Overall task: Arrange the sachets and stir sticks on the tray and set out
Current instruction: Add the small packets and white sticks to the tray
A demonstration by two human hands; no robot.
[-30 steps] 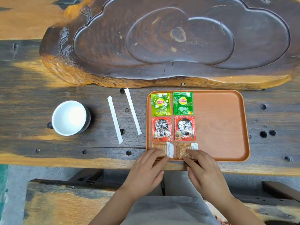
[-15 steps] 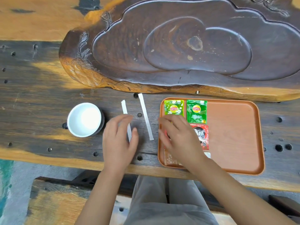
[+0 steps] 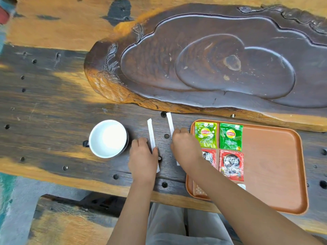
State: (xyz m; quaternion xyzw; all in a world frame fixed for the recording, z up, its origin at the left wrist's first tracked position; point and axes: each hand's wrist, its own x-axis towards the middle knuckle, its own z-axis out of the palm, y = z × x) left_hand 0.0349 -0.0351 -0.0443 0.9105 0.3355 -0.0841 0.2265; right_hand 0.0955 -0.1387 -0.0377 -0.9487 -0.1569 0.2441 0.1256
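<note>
Resting on two wrapped stir sticks [image 3: 151, 133], left hand [image 3: 143, 156] and right hand [image 3: 184, 147].

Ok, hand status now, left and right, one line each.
Left hand: on the left stir stick, fingers closing around it; grip not certain.
Right hand: on the right stir stick; grip cannot be told.

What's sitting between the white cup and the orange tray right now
In the head view, two paper-wrapped stir sticks, one nearer the white cup, one nearer the orange tray. The left hand and right hand are each on one.
</note>
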